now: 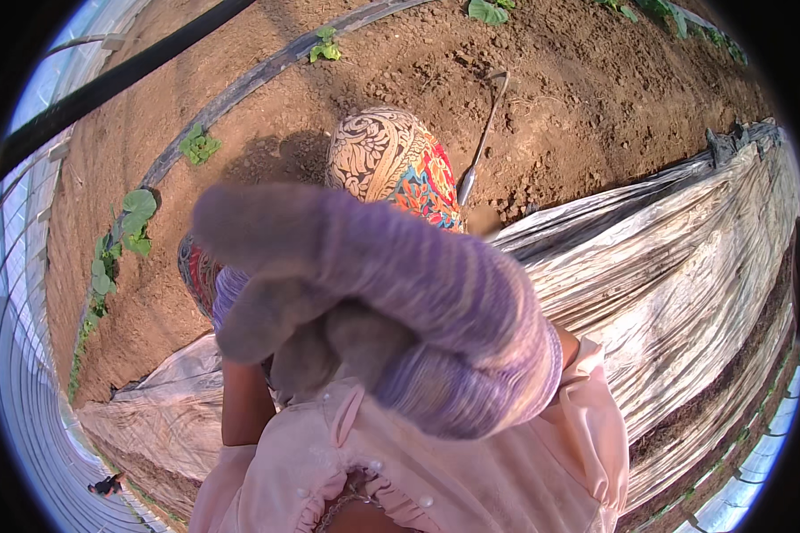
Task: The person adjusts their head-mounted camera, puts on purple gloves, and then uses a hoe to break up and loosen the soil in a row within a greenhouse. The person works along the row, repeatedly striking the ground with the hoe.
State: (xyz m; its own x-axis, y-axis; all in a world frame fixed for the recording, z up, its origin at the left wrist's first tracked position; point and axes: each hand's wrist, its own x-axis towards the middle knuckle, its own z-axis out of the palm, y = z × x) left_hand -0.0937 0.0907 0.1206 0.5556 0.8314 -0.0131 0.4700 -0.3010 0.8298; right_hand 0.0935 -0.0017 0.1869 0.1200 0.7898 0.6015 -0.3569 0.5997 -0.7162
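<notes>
My right hand [387, 286], in a purple striped knit glove with dark grey coated fingers, is raised close in front of my chest. It is blurred; its fingers point left, bent and apart, and I see nothing held in them. My left hand is mostly hidden behind it; only a bit of its purple glove [230, 293] shows beyond the bare forearm. Past my knee in patterned cloth [393, 160], a hand hoe [483, 136] with a thin metal shaft and bent end lies on the loose soil, touched by neither hand.
Wrinkled plastic film [667, 253] covers the ground to the right and behind me. A flat grey irrigation hose [240, 90] curves past small leafy plants [200, 144]. A black pipe [127, 80] crosses the upper left. Greenhouse walls [13, 320] stand left; another person [107, 485] appears far off.
</notes>
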